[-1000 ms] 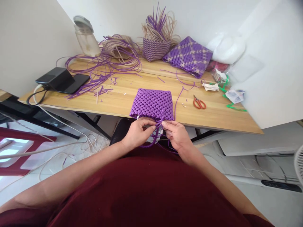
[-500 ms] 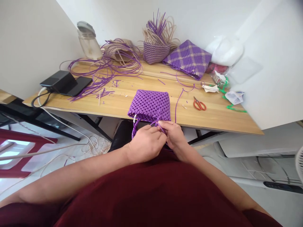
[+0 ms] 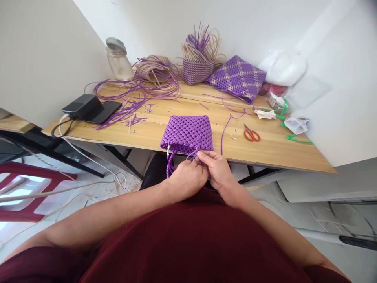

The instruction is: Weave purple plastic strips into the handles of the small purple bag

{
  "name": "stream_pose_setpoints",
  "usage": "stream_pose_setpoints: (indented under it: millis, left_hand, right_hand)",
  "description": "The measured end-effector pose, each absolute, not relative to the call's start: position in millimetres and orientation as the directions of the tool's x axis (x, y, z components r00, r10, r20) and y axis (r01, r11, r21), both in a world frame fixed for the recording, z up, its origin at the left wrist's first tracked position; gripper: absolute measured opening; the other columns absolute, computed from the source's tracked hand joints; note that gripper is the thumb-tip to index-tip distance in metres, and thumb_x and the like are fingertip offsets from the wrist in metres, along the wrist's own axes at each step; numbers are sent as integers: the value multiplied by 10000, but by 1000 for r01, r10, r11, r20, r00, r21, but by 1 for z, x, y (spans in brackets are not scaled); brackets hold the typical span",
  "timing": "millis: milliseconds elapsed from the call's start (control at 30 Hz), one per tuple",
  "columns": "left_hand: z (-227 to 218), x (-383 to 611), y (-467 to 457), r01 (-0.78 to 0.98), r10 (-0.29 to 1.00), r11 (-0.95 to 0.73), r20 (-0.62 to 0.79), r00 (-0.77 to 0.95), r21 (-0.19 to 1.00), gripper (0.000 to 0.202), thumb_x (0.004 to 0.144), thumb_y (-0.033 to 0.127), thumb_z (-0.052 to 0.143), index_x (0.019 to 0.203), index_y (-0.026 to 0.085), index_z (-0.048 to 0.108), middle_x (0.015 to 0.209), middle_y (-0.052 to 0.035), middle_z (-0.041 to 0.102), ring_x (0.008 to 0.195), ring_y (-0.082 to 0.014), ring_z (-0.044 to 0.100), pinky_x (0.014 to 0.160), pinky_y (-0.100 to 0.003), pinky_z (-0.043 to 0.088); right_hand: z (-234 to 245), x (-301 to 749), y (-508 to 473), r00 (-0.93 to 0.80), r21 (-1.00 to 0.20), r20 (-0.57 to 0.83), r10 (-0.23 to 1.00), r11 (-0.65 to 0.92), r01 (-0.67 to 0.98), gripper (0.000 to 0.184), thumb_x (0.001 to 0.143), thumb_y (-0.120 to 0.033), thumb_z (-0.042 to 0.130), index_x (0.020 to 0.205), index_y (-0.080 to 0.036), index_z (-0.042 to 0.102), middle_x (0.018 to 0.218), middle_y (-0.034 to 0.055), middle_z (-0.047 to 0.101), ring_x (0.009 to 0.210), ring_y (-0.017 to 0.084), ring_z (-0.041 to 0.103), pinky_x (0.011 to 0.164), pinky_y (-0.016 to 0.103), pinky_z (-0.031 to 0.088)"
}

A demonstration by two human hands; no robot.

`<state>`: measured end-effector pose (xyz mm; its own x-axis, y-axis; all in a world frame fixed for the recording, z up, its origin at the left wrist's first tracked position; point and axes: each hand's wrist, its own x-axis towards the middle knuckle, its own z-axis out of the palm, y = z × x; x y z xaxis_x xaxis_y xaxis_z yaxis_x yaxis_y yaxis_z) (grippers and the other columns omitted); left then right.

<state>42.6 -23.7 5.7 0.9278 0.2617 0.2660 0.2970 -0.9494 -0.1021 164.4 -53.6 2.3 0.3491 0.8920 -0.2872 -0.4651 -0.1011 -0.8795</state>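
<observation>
A woven purple basket point(image 3: 188, 131) lies on its side at the table's front edge, its opening turned toward me. From its rim a braided purple handle point(image 3: 169, 167) hangs down at the left, with a small white piece point(image 3: 168, 150) by its top. Just below the rim's right part, my left hand point(image 3: 188, 177) is closed around purple plastic strips, its fingers curled. Touching it, my right hand point(image 3: 216, 169) pinches a purple strip point(image 3: 194, 152) between thumb and index finger near the rim. The ends inside both hands are hidden.
Red-handled scissors point(image 3: 251, 134) lie right of the basket. Loose purple strips point(image 3: 129, 104) pile up at the left, near a black device point(image 3: 82, 106). Behind stand a part-woven basket point(image 3: 198, 70), a purple-and-beige bag point(image 3: 238, 78) and a jar point(image 3: 119, 63). A red stool point(image 3: 53, 188) is at lower left.
The view has shifted slightly, so the table sits a little lower and further right. My left fingers have curled in tighter beside the right hand; the right hand keeps its pinch.
</observation>
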Motion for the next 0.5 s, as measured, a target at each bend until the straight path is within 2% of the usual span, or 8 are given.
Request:
stream_pose_setpoints:
  millis: [100,200,367,433,500]
  left_hand:
    - [4,42,-23,308,262,-943,287,921,-127,167,859,56,498,831,108,654,771,-105,708,709,-234,682,571,-333,458]
    - [1,40,-23,293,224,-945,364,904,-146,135,857,67,517,844,120,640,774,-85,704,701,-216,668,577,-333,437]
    - [13,13,-23,205,102,-966,493,864,-160,206,916,204,542,711,191,550,617,0,582,637,-180,569,645,-353,397]
    - [23,-16,-20,230,135,-963,496,858,-137,261,929,293,564,686,203,534,608,12,554,632,-171,543,647,-345,383]
    - [28,-57,-16,300,223,-948,452,864,-107,263,913,332,597,683,213,554,604,15,548,623,-163,537,619,-325,369]
  right_hand:
    - [2,164,-56,321,-872,-285,903,-106,-478,338,520,-284,903,760,-149,707,682,2,685,617,105,580,636,242,451]
    - [1,166,-56,338,-864,-298,893,-102,-492,378,489,-256,918,782,-151,703,697,2,689,633,111,601,624,233,456]
    - [-5,183,-52,378,-857,-281,882,-53,-513,342,528,-287,905,743,-152,677,636,-26,622,541,90,550,540,224,451]
    - [-7,192,-47,354,-827,-303,885,-59,-558,320,541,-274,897,719,-152,661,586,-37,585,508,79,511,539,224,470]
    - [-9,201,-41,350,-804,-317,881,-54,-592,282,567,-249,878,700,-157,646,524,-48,539,491,77,480,520,212,463]
